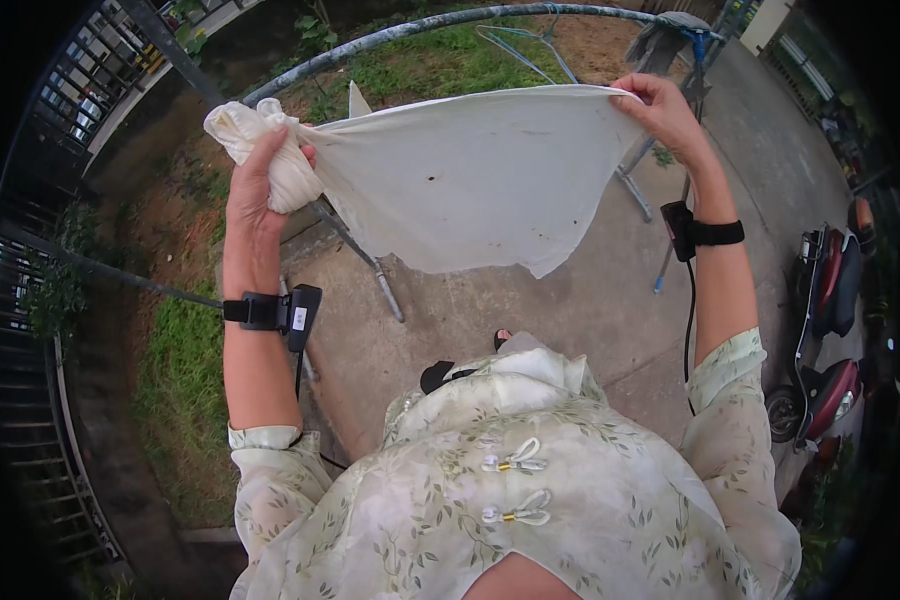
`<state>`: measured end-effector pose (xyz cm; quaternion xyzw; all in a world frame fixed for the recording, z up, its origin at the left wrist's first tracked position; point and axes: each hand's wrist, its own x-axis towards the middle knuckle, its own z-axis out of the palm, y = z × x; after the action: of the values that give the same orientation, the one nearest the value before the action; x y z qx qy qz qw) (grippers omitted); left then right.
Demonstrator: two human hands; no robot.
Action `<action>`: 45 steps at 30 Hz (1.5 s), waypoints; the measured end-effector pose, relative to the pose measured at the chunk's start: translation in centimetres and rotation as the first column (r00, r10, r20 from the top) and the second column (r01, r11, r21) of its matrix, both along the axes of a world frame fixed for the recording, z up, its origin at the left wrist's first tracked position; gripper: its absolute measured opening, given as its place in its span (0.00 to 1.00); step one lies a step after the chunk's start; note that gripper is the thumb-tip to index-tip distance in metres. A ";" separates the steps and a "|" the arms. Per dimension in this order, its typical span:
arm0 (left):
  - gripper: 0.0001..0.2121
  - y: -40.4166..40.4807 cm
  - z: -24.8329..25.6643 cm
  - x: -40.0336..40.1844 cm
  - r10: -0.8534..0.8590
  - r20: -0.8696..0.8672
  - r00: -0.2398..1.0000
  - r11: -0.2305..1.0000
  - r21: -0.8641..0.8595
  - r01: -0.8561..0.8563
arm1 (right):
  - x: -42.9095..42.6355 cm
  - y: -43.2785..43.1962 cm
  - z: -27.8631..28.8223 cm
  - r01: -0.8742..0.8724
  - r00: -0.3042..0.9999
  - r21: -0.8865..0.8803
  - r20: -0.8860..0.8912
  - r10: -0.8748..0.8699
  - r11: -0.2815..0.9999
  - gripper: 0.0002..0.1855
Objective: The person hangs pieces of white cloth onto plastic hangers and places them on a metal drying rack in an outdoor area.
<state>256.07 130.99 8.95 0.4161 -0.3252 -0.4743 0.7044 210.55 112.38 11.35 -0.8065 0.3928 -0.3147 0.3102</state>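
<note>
A thin white cloth [480,180] with small dark spots and a ragged lower edge is stretched between my two raised hands. My left hand [262,180] grips its bunched, wrapped end, thumb on the near side. At the other end, my right hand [656,109] pinches the top corner between thumb and fingers. The upper edge runs nearly straight from hand to hand, and the rest hangs below it. Just behind the cloth is a curved metal rail [390,41]. Each wrist carries a black strapped device with a cable.
A blue wire hanger [544,49] hangs on the rail, and a grey cloth [656,45] lies over its right end. Metal support legs [382,289] stand on the concrete paving. Grass and a dark metal fence [26,420] are at the left; parked red scooters [832,390] are at the right.
</note>
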 end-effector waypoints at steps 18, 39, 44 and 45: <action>0.16 -4.8 -3.7 -17.9 -0.087 0.163 0.983 0.974 0.219 0.050 | 12.3 1.2 -5.6 -0.639 0.756 0.406 0.489 0.435 0.653 0.08; 0.18 -9.1 -2.0 -21.0 0.216 -0.023 0.976 0.938 0.284 -0.201 | 7.2 -31.4 -17.0 0.291 0.921 -0.420 -0.119 -0.370 0.860 0.12; 0.17 -9.5 -2.0 -20.8 0.250 -0.037 0.968 0.929 0.290 -0.229 | 8.1 -31.6 -17.2 0.395 0.909 -0.368 0.025 -0.415 0.842 0.06; 0.17 -9.5 -2.0 -20.7 0.249 -0.039 0.968 0.932 0.281 -0.229 | 8.1 -31.6 -16.9 0.401 0.910 -0.359 0.054 -0.411 0.843 0.06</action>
<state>235.40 121.48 6.99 0.5281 -0.1771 -0.4406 0.7040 218.65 80.80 -5.57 -0.7520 0.4935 -0.4299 0.0779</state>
